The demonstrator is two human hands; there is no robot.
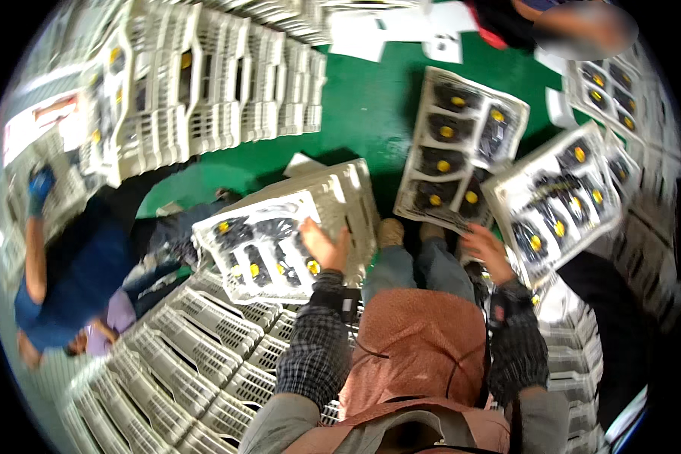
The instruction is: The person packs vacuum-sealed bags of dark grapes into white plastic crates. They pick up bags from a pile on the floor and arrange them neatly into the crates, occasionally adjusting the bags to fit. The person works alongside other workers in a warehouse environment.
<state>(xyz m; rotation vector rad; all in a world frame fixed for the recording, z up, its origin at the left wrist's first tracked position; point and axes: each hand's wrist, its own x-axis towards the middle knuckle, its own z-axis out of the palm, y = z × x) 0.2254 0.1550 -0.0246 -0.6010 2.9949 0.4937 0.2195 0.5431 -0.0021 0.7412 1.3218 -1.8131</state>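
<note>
My left hand (325, 247) has its fingers apart at the right edge of a white tray (227, 289) on top of a stack, beside black parts (238, 236) with yellow round spots. It holds nothing that I can see. My right hand (489, 253) reaches to the near right corner of a second compartmented tray (461, 168), its fingers stretched out; contact with the rim is unclear. Several similar black parts (440, 163) lie in that tray's compartments. Right of this hand, a third tray (507, 198) sits tilted, also loaded with black parts.
Tall stacks of white slatted crates (227, 83) stand at the far left, with more crates (197, 333) at the near left. A co-worker in blue (76, 265) wears a blue glove at left. Another person's arm shows at the far right. White sheets (359, 36) lie on the green floor (356, 98).
</note>
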